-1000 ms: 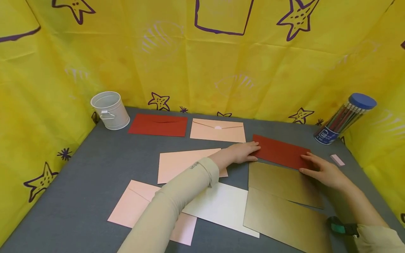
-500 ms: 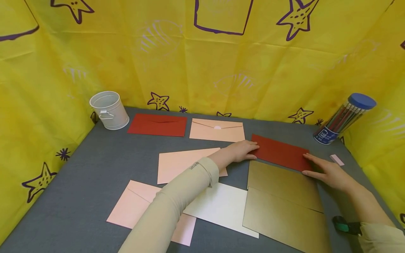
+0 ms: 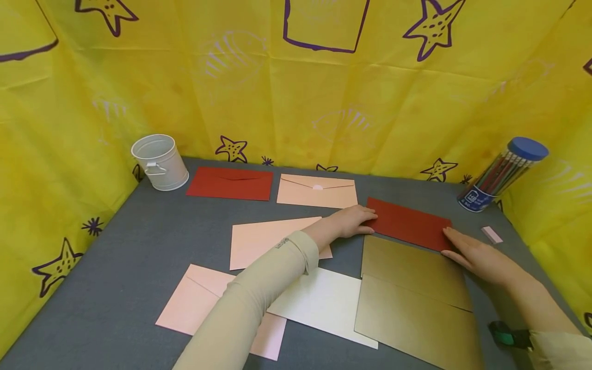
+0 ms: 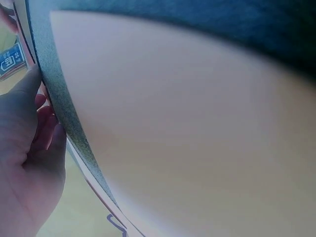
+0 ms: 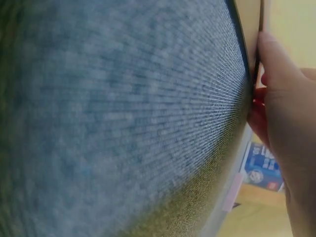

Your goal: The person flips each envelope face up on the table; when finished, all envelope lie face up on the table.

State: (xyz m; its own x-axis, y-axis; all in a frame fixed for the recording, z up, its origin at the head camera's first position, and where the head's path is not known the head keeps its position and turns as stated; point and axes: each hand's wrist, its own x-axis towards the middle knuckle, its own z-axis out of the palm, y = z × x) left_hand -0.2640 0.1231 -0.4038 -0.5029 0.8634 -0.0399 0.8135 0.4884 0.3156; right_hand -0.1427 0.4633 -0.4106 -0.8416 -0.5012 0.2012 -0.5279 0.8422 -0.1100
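Grey table (image 3: 139, 267): both hands' flat, spread grip touches red envelope (image 3: 409, 223); pencil tube's (image 3: 501, 174) label unreadable

Head cam looks fwd and down from above the near edge of the grey table (image 3: 139, 267), taking in the whole top plus yellow backdrop (image 3: 296, 103). Left wrist cam sits v. close to the surface, skimming a pink envelope (image 4: 187, 128), left hand (image 4: 29, 148) at frame left. Right wrist cam equally low over table cloth, right hand (image 5: 286, 133) at frame right. Both wrist views & head share the pencil tube (image 3: 504, 174).
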